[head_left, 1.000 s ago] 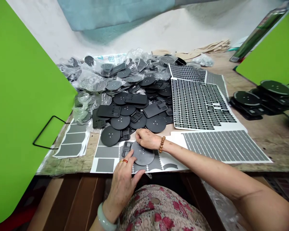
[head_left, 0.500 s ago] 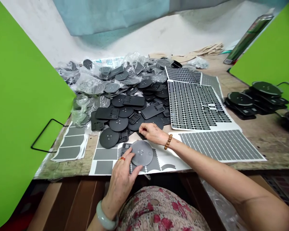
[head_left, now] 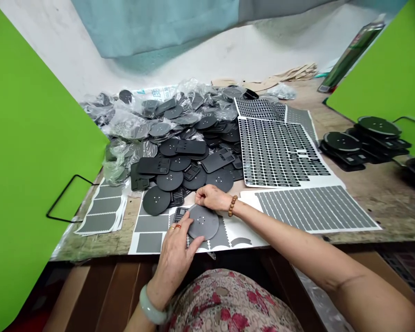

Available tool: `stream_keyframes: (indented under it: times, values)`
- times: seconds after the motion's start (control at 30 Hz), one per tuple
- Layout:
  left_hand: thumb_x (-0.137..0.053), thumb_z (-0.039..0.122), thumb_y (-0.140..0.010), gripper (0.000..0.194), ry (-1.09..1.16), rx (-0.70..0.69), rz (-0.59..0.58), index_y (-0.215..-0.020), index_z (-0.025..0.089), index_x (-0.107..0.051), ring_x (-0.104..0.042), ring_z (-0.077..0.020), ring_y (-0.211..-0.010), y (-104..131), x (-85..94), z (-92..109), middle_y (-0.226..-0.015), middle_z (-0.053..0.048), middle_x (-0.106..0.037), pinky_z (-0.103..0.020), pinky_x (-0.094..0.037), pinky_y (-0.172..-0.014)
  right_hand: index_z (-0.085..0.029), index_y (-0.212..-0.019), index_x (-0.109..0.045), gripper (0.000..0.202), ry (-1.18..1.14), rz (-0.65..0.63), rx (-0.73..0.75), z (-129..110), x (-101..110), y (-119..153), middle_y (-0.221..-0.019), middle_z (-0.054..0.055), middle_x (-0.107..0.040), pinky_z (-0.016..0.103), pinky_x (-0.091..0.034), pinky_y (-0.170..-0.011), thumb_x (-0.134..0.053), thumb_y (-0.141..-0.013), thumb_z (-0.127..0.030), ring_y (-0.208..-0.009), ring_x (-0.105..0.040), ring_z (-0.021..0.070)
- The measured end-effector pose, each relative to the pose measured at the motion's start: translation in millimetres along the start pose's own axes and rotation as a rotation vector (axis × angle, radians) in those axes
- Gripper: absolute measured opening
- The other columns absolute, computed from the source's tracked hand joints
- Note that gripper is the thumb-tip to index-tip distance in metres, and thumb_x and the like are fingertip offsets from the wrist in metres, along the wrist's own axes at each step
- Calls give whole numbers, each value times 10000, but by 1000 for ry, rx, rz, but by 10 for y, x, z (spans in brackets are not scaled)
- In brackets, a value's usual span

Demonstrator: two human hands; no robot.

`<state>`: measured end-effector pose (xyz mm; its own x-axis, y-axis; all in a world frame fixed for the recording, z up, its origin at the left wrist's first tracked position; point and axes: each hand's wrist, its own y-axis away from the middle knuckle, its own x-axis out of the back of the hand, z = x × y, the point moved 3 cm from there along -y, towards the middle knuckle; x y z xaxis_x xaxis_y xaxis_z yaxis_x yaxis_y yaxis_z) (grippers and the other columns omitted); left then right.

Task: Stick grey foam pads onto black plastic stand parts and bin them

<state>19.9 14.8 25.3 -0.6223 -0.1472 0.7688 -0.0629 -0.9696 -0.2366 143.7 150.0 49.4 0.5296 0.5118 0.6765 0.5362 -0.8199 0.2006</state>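
A dark grey round plastic plate (head_left: 203, 222) with small holes at its centre lies in front of me, on a sheet of grey stickers (head_left: 150, 242). A rectangular black slotted part (head_left: 180, 214) shows at its left side. My left hand (head_left: 176, 246) grips the plate's left edge, thumb at the lower rim and fingers at the side. At the plate's top edge, my right hand (head_left: 212, 197) is closed in a pinch. Whatever is between its fingertips is hidden. Black round plates (head_left: 157, 200) and flat black rectangular pieces (head_left: 154, 165) lie piled just beyond my hands.
Plastic-wrapped parts (head_left: 124, 117) are heaped at the back left. Sheets of black labels (head_left: 273, 152) and grey strips (head_left: 314, 210) lie to the right. Stacked black assemblies (head_left: 342, 147) stand farther right. Green panels (head_left: 27, 138) flank the table, and a spray can (head_left: 352, 53) leans at the right.
My right hand has moved slightly left and down, to the top edge of the round plate. My left hand keeps its hold. The view has shifted slightly.
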Motion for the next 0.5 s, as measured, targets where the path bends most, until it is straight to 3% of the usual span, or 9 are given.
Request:
stream_keyframes:
  times: [0.1, 0.23, 0.37, 0.5]
  values:
    - [-569, 373, -823, 306, 195, 176, 62, -1093, 234, -604, -616, -241, -946, -14, 76, -55, -1194, -101, -630, -375, -479, -813, -132, -743, -651, 163, -27, 48, 0, 6, 113, 72, -683, 12, -638, 197, -389, -595, -496, -791, -112, -618, -545, 98]
    - [-541, 407, -831, 342, 349, 382, 227, -1106, 212, -598, -609, -175, -756, -3, 222, -188, -934, -74, -674, -287, -470, -706, -145, -783, -618, 180, -60, 140, 23, 69, 182, 281, -700, 17, -620, 236, -399, -615, -453, -846, -175, -609, -534, 111]
    - [-527, 453, -826, 368, 428, 482, 271, -1088, 198, -577, -590, -159, -723, 19, 288, -323, -823, -46, -634, -262, -464, -678, -158, -795, -590, 92, -55, 114, 0, 169, 61, 464, -682, 13, -592, 255, -390, -595, -532, -808, -229, -635, -530, 139]
    - [-531, 478, -811, 395, 432, 512, 265, -1084, 195, -566, -583, -165, -713, 34, 289, -375, -797, -41, -623, -255, -459, -634, -168, -759, -554, 59, -165, 119, -44, 237, -56, 494, -632, -20, -545, 239, -387, -553, -604, -733, -185, -590, -510, 121]
